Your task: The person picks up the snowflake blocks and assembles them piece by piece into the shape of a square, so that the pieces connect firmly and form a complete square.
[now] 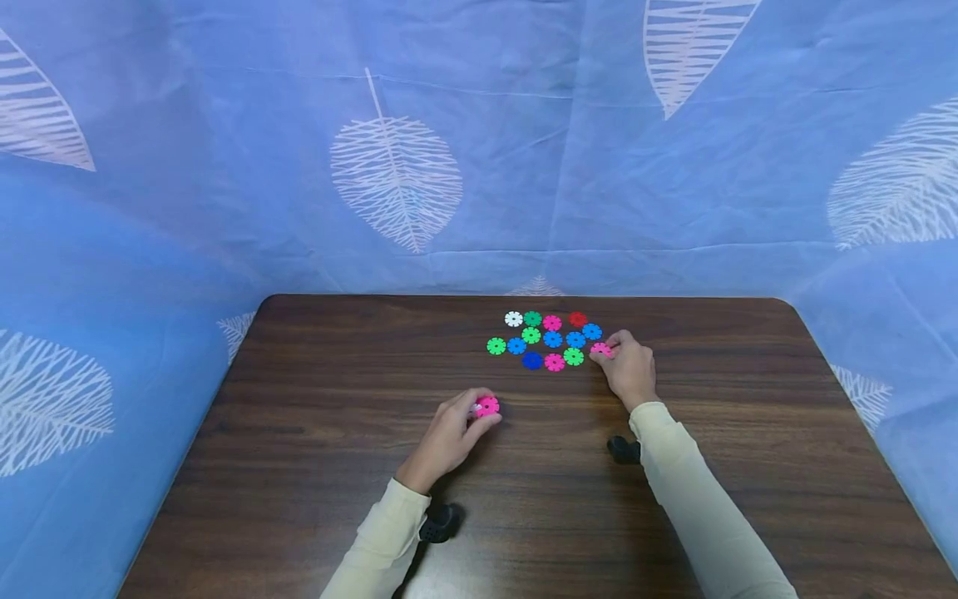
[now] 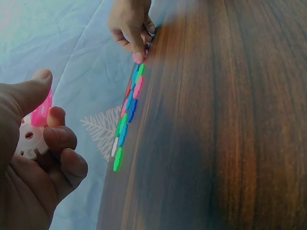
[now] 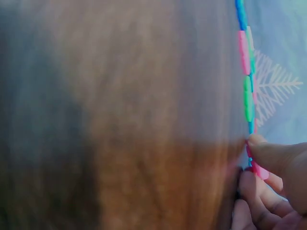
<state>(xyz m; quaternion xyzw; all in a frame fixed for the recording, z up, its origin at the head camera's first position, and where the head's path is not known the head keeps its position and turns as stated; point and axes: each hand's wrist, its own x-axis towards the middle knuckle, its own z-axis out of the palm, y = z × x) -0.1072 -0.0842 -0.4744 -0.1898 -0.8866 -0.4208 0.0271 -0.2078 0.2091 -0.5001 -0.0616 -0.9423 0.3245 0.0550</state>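
Observation:
My left hand (image 1: 451,428) is over the middle of the table, holding a pink notched plastic disc (image 1: 490,405) between thumb and fingers. A white notched disc (image 2: 31,140) sits against the pink one in that hand, as the left wrist view shows. Farther back, my right hand (image 1: 632,371) pinches another pink disc (image 1: 600,349) at the right end of a group of flat discs. Closest to it in the group are a light green disc (image 1: 573,356) and a blue disc (image 1: 591,331).
Several more discs lie flat near the far edge, among them a white one (image 1: 513,319), a red one (image 1: 578,319) and a dark blue one (image 1: 532,360). Behind the brown wooden table (image 1: 337,482) hangs a blue leaf-patterned cloth (image 1: 494,183).

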